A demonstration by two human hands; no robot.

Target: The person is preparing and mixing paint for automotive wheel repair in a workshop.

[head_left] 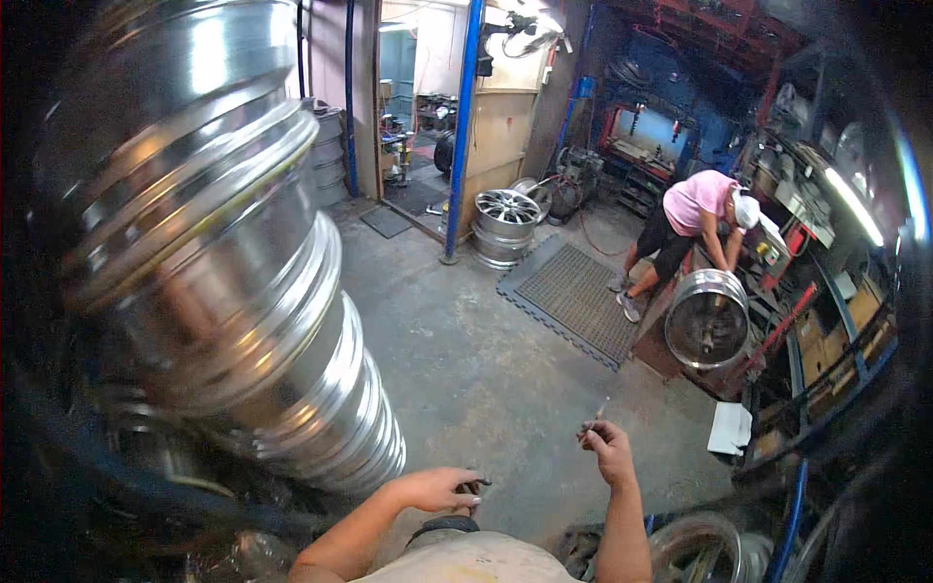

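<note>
In front of my body, my left hand (442,489) hangs in the air with its fingers loosely bent and apart. Its fingertips look blackened, and I make out nothing held in it. My right hand (606,451) is raised over the concrete floor, farther right. Between its thumb and fingers it pinches a thin, pale, cigarette-like stick (604,408) that points away from me. Close on my left, a tall stack of shiny metal wheel rims (282,321) leans across the view, higher than my hands.
A person (698,216) in a pink shirt bends over a wheel rim (708,321) on a machine at right. A rubber mat (573,296) lies beside them. Stacked rims (504,225) stand by a blue post (465,126) and doorway. More rims (695,549) lie at my lower right.
</note>
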